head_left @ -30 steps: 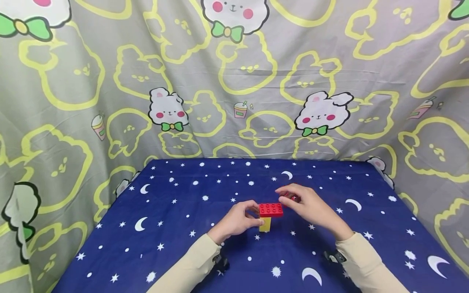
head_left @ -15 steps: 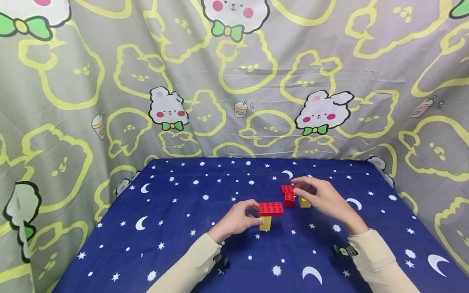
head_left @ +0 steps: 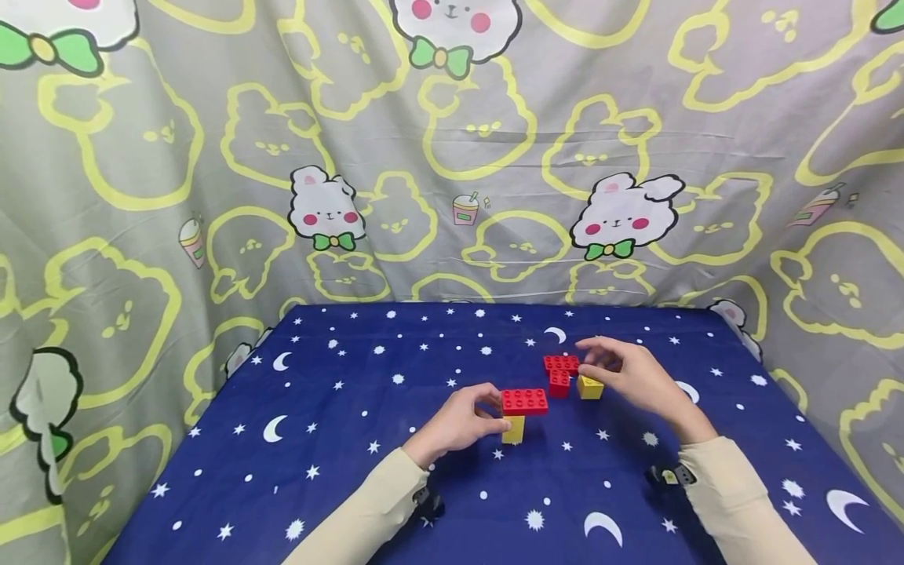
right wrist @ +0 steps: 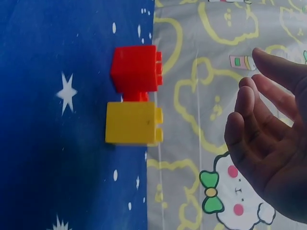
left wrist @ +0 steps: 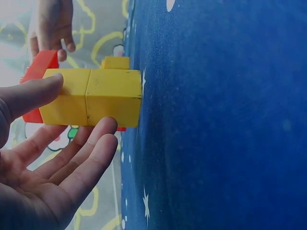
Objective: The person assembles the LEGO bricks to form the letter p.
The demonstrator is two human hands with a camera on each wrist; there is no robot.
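Note:
Two yellow building bricks (left wrist: 91, 98), stacked one on the other, stand upright on the table. A wide red building brick (head_left: 524, 401) lies across their top and overhangs to the right. My left hand (head_left: 461, 421) holds this stack from the left, thumb on the upper yellow brick and fingertips along the other side. To the right and farther back, my right hand (head_left: 636, 379) hovers over a single yellow brick (head_left: 590, 388) with loosely bent fingers and nothing between them. In the right wrist view its fingers are apart from that brick.
Left of the single yellow brick stand a small red brick (head_left: 559, 384) and, behind it, a wider red brick (head_left: 561, 362). A blue cloth (head_left: 339, 486) with stars and moons covers the table. Behind the table hangs a grey cartoon curtain (head_left: 395, 149).
My right hand has moved right and away from the red bricks, which now show along with the yellow brick beside them. My left hand stays on the stack.

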